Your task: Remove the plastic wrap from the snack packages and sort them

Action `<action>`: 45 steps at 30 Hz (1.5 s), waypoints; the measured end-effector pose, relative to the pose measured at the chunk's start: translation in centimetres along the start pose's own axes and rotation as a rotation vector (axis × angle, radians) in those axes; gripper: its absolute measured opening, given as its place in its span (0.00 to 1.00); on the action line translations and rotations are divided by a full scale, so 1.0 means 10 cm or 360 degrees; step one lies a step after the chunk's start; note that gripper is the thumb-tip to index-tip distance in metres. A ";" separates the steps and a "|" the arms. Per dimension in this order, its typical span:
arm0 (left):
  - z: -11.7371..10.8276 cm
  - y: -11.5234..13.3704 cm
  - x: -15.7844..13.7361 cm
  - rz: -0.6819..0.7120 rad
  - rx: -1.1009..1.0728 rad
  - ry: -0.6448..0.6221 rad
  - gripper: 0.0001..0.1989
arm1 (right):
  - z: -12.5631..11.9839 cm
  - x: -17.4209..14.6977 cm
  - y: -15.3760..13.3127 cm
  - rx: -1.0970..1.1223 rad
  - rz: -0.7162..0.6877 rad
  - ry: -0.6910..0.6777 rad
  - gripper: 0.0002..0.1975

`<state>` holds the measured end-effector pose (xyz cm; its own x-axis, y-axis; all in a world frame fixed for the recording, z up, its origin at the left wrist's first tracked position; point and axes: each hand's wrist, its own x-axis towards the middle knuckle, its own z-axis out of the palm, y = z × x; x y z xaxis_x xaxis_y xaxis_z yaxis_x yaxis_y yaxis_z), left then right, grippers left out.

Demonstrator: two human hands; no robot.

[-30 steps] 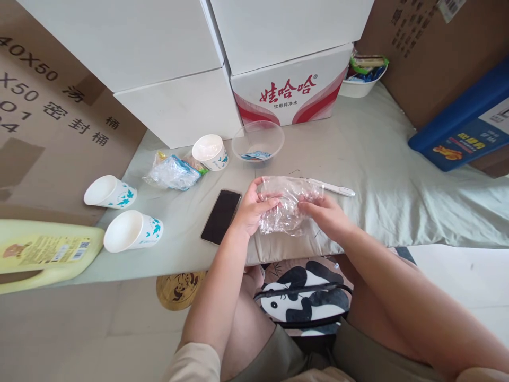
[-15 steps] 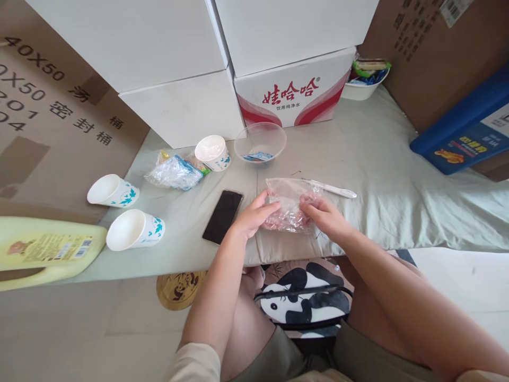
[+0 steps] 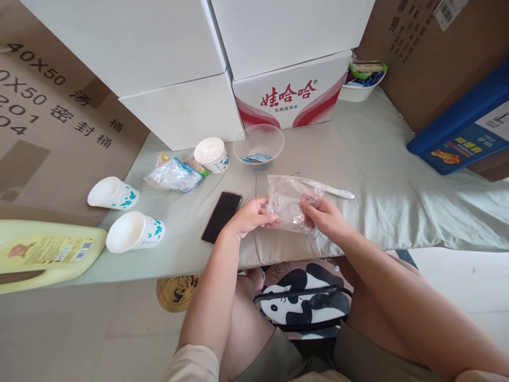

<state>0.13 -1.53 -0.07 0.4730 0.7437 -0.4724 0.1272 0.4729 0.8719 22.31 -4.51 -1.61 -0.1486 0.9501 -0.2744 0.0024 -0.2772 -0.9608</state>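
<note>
A clear plastic bag (image 3: 287, 204), crinkled and see-through, is stretched between my two hands near the bed-like surface's front edge. My left hand (image 3: 254, 216) pinches its left side, thumb on top and fingers behind the film. At the bag's right side, my right hand (image 3: 323, 213) grips it in the same way, and its fingertips show blurred through the plastic. Just behind the bag lies a slim white tool (image 3: 334, 191) that looks like a knife or pen, its left end partly covered by the film. A black phone (image 3: 221, 216) rests left of my left hand.
Behind stand a clear bowl (image 3: 259, 143) with a blue packet and a paper cup (image 3: 212, 155). Further left are plastic packaging (image 3: 175, 174), two tipped paper cups (image 3: 113, 193) and a yellow jug (image 3: 51, 252). White boxes (image 3: 290, 101) line the back; a blue container (image 3: 457, 138) leans at right.
My left hand has shifted slightly left and down along the bag. The bag is a little more spread and flatter. My right hand keeps its grip.
</note>
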 end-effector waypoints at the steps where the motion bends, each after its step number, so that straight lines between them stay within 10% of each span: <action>1: 0.00 0.00 0.00 -0.0003 -0.0025 0.0011 0.32 | 0.00 0.00 -0.01 -0.0004 -0.0006 -0.0016 0.21; 16: 0.10 -0.02 0.11 0.0334 -0.0029 0.0443 0.21 | -0.08 -0.01 -0.02 -0.0155 -0.0089 -0.0017 0.21; 28: 0.10 -0.04 0.09 0.0266 0.0036 0.0262 0.21 | -0.09 0.01 0.00 -0.0281 -0.0112 -0.0082 0.18; 45: 0.12 0.04 0.04 0.0313 -0.0359 0.0301 0.19 | -0.04 -0.05 -0.02 0.0461 -0.0167 0.0099 0.17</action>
<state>1.44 -1.62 0.23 0.2967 0.8952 -0.3324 -0.1557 0.3888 0.9081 22.74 -4.84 -1.32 -0.0722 0.9802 -0.1846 -0.2930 -0.1978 -0.9354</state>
